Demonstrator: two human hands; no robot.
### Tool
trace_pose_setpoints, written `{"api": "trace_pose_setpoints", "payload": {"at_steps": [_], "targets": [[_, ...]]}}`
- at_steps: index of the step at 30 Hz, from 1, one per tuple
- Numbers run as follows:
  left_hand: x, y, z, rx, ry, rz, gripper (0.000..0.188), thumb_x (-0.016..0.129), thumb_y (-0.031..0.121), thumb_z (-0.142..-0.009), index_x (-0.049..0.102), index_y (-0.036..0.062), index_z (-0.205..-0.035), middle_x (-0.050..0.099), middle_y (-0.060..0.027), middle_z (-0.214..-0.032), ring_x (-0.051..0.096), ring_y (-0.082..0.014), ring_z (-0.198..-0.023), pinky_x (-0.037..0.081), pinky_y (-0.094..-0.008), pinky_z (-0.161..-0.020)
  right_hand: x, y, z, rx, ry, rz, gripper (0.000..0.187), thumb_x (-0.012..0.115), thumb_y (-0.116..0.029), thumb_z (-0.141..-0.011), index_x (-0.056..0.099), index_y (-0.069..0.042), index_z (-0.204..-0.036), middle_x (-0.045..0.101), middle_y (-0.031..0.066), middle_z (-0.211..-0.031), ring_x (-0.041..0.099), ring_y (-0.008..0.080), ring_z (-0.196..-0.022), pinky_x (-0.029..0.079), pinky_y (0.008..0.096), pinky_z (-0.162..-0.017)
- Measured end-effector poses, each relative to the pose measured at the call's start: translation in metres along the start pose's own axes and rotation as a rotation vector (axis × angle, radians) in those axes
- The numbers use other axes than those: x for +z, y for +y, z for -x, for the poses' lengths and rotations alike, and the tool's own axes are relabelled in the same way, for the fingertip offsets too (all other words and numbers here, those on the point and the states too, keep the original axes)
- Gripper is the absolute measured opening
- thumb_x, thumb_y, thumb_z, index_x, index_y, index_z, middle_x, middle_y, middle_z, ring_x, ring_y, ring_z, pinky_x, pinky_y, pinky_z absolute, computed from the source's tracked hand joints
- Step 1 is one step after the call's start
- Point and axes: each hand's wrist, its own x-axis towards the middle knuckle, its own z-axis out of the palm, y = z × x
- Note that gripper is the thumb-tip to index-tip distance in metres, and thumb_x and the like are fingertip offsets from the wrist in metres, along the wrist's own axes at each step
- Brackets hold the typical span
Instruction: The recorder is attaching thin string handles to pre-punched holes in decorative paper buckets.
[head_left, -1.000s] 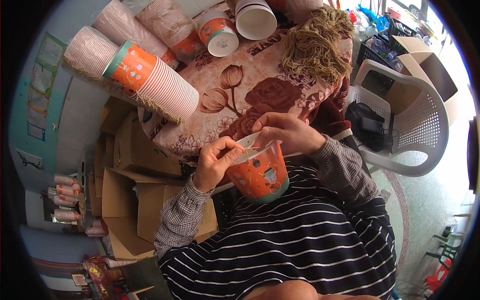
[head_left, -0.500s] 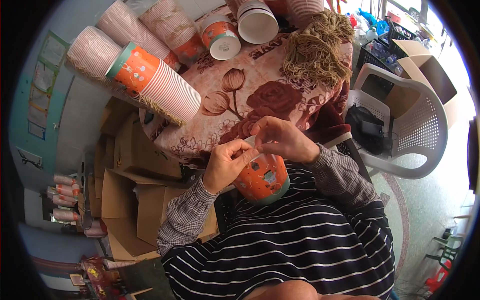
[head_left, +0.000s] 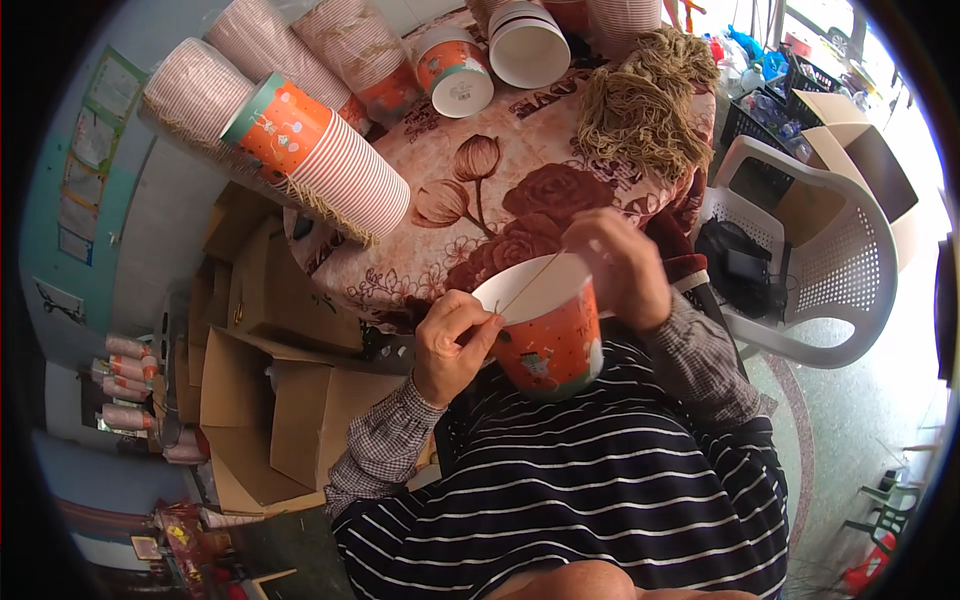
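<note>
An orange paper bucket with a green base and white inside rests tilted on my lap. My left hand is closed at its left rim, thumb and fingers pinching the edge where a thin tan cord meets it. That cord runs taut across the mouth toward my right hand. The right hand is above the far right rim, smeared by motion, its fingers closed on the cord's other end. On the table, a heap of matching tan cords lies at the far right.
A nested stack of orange buckets lies on the table's left, with wrapped stacks behind. Two loose buckets stand farther back. A flowered cloth covers the table. Open cardboard boxes are at left, a grey plastic chair at right.
My right hand has moved up and away from my left, drawing the cord taut across the bucket's mouth. The bucket has shifted right and its opening now shows.
</note>
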Motion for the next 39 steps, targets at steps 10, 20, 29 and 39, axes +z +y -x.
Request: {"api": "trace_pose_setpoints", "payload": {"at_steps": [10,20,29,39], "targets": [[0.014,-0.018,0.008,0.013,0.090,0.093,0.012,0.073,0.004,-0.080,0.064,0.0010,-0.086,0.058,-0.0077,-0.081,0.061,-0.0214,-0.071,0.050,-0.0300,-0.062,-0.048,-0.019,-0.019,0.619,-0.671,-0.702,0.020,0.060,-0.005,-0.089,0.060,-0.003,-0.109,0.062,0.0003,-0.085,0.055,0.0058,-0.077,0.045,0.0239,-0.066],[-0.001,0.006,0.012,-0.143,0.034,0.156,0.019,0.071,0.000,-0.079,0.065,0.0001,-0.098,0.060,-0.0110,-0.089,0.062,-0.0228,-0.079,0.051,-0.0293,-0.069,0.011,-0.062,0.008,0.414,-0.671,-0.071,0.019,0.072,-0.013,-0.080,0.061,-0.002,-0.092,0.063,0.0118,-0.068,0.063,0.0205,-0.058,0.048,0.0320,-0.054],[-0.014,-0.005,0.018,-0.036,-0.069,0.237,0.026,0.067,-0.002,-0.078,0.062,0.0036,-0.103,0.055,-0.0110,-0.100,0.061,-0.0242,-0.088,0.052,-0.0297,-0.075,0.028,-0.074,0.008,0.461,-0.729,-0.031,0.016,0.065,-0.019,-0.084,0.067,-0.005,-0.090,0.065,0.0131,-0.068,0.065,0.0285,-0.061,0.050,0.0356,-0.055],[-0.011,-0.008,0.017,-0.104,-0.071,0.406,0.018,0.067,-0.002,-0.080,0.061,0.0016,-0.096,0.056,-0.0091,-0.098,0.060,-0.0189,-0.090,0.053,-0.0278,-0.075,0.038,-0.075,0.005,0.440,-0.612,-0.143,0.016,0.063,-0.018,-0.087,0.066,-0.002,-0.091,0.062,0.0136,-0.066,0.062,0.0218,-0.055,0.048,0.0313,-0.053]]}}
